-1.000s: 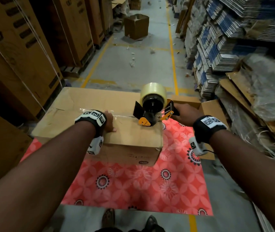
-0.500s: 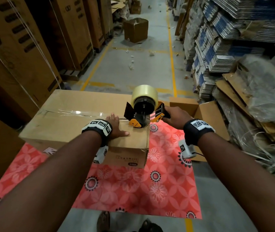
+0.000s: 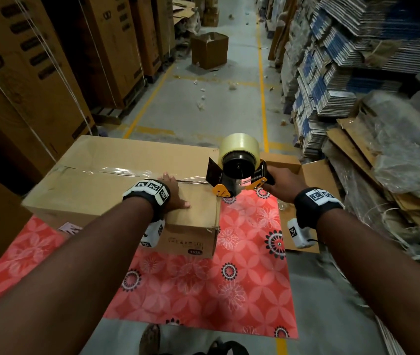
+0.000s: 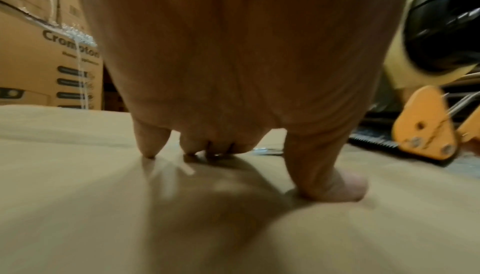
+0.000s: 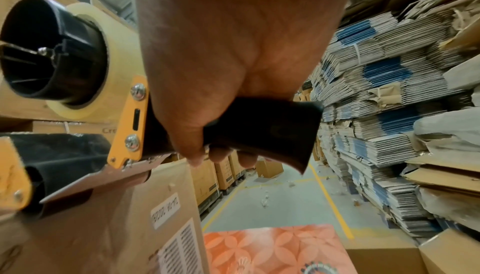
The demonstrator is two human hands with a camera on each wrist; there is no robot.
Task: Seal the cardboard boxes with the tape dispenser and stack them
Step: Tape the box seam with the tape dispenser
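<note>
On box [image 3: 116,180], flat hand [image 3: 175,193] (left)

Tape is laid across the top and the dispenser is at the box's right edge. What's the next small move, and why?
Probably carry the tape dispenser down over the right edge of the cardboard box and tear the tape there. The strip of tape already runs along the top seam, the right hand grips the handle past the edge, and the left hand presses the top flat.
</note>
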